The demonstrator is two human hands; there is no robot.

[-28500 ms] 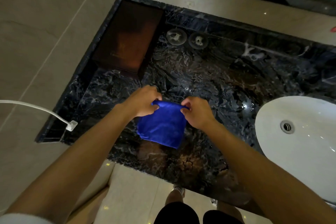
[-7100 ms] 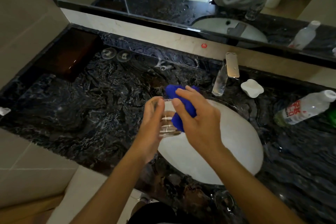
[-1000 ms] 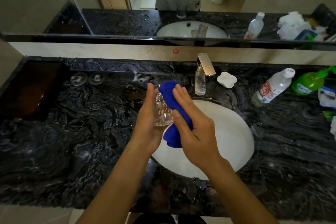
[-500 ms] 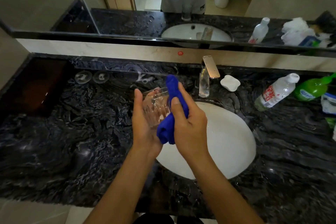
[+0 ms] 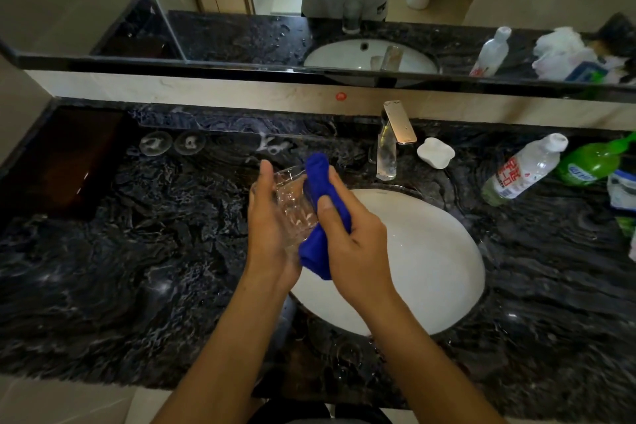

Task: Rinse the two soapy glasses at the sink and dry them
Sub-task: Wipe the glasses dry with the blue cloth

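My left hand (image 5: 266, 227) grips a clear glass (image 5: 292, 203) above the left rim of the white sink (image 5: 430, 268). The glass is tilted, mouth pointing away from me. My right hand (image 5: 351, 244) holds a bunched blue cloth (image 5: 318, 175) and presses it against the right side of the glass. The cloth sticks out above and below my fingers. A second clear glass (image 5: 347, 351) stands faintly visible on the counter near the front edge, between my forearms.
A faucet (image 5: 389, 148) stands behind the sink, with a white soap dish (image 5: 435, 152) beside it. A water bottle (image 5: 523, 170) and a green bottle (image 5: 592, 161) lie at the right. Two round glass coasters (image 5: 155, 144) and a brown tray (image 5: 65, 161) sit at the left.
Over the last second the glass has tipped further over in my left hand, and my right hand has turned the blue cloth along its side. Both hands stay over the sink's left rim.
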